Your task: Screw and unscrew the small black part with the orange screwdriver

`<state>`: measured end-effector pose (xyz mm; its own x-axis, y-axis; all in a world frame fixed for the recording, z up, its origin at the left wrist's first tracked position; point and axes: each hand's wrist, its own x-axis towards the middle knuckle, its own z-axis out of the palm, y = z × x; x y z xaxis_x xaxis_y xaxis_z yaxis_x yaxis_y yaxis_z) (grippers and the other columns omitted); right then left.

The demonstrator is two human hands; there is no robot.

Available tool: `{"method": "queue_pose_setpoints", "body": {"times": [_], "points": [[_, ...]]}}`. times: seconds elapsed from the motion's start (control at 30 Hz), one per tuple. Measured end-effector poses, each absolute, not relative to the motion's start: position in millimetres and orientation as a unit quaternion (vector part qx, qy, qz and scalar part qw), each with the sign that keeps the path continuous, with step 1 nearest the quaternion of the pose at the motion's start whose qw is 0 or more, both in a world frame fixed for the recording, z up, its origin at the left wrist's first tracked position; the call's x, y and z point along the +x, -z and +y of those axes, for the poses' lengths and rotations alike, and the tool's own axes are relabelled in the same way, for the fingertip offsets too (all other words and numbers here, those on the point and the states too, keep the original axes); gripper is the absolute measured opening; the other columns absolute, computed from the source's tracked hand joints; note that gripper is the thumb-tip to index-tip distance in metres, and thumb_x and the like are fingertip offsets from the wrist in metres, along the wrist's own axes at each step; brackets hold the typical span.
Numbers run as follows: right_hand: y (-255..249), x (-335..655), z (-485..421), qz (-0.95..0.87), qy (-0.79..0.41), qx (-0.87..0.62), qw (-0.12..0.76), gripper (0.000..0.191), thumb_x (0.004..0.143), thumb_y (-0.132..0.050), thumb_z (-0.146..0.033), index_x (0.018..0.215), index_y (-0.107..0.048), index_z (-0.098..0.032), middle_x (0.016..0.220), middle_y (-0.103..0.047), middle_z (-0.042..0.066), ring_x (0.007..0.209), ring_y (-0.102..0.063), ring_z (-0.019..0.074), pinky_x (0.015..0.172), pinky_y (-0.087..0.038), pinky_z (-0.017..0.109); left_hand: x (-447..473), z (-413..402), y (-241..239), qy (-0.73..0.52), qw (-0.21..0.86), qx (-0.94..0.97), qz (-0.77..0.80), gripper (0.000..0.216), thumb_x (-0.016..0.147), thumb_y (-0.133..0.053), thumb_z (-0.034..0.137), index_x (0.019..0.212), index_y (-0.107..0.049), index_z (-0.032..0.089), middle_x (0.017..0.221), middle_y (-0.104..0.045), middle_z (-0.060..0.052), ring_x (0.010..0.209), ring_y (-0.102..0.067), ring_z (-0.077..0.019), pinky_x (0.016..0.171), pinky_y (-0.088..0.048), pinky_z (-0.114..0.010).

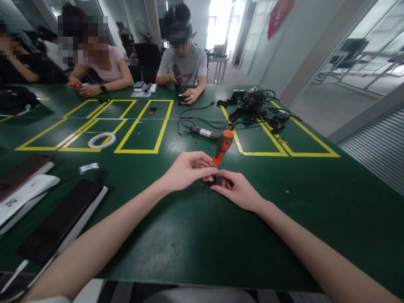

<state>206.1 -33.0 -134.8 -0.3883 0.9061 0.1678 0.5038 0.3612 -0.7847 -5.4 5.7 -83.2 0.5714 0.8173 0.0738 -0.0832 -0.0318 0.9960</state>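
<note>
An orange and grey screwdriver stands nearly upright, its handle leaning a little to the right. The fingers of my left hand are closed around its lower end, just below the handle. Low beside the tip, my right hand pinches a small dark part against the table. Fingers cover most of that part and the screwdriver's shaft, so the exact contact is hidden. Tiny specks lie on the table by the part's left edge.
On the green table lie a black phone on the left, a white tape ring, and a cylindrical tool ahead. Tangled black cables lie back right. Across the table, a person holds a power screwdriver.
</note>
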Motion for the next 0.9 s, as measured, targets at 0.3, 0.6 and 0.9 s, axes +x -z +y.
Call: {"method": "queue_pose_setpoints", "body": {"times": [0.3,0.6,0.9], "points": [[135,205,-35,-0.776,-0.325,-0.452,0.297,0.031,0.095,-0.069,-0.038,0.117,-0.072,-0.016,0.060,-0.054,-0.005,0.052,-0.047,0.0128,0.055,-0.037,0.025,-5,-12,93,-0.419,0.611,0.597,0.306,0.030,0.081,-0.084,0.036,0.093,-0.075,0.011,0.078,-0.074,-0.004,0.064,-0.067,-0.0101,0.067,-0.058,-0.024],[139,204,-33,-0.782,-0.312,-0.448,0.301,0.034,0.096,-0.068,-0.038,0.122,-0.070,-0.016,0.062,-0.057,-0.004,0.051,-0.045,0.0131,0.054,-0.038,0.026,1,-14,102,-0.465,0.613,0.548,0.328,0.038,0.066,-0.094,0.035,0.082,-0.068,0.013,0.070,-0.071,0.000,0.054,-0.063,-0.0086,0.057,-0.055,-0.022],[141,206,-34,-0.783,-0.317,-0.442,0.302,0.036,0.098,-0.064,-0.043,0.124,-0.070,-0.018,0.061,-0.057,-0.004,0.049,-0.044,0.0127,0.054,-0.039,0.027,0,-16,108,-0.456,0.625,0.554,0.306,0.039,0.078,-0.086,0.044,0.094,-0.075,0.011,0.071,-0.073,-0.003,0.059,-0.067,-0.0120,0.064,-0.059,-0.027]]}}
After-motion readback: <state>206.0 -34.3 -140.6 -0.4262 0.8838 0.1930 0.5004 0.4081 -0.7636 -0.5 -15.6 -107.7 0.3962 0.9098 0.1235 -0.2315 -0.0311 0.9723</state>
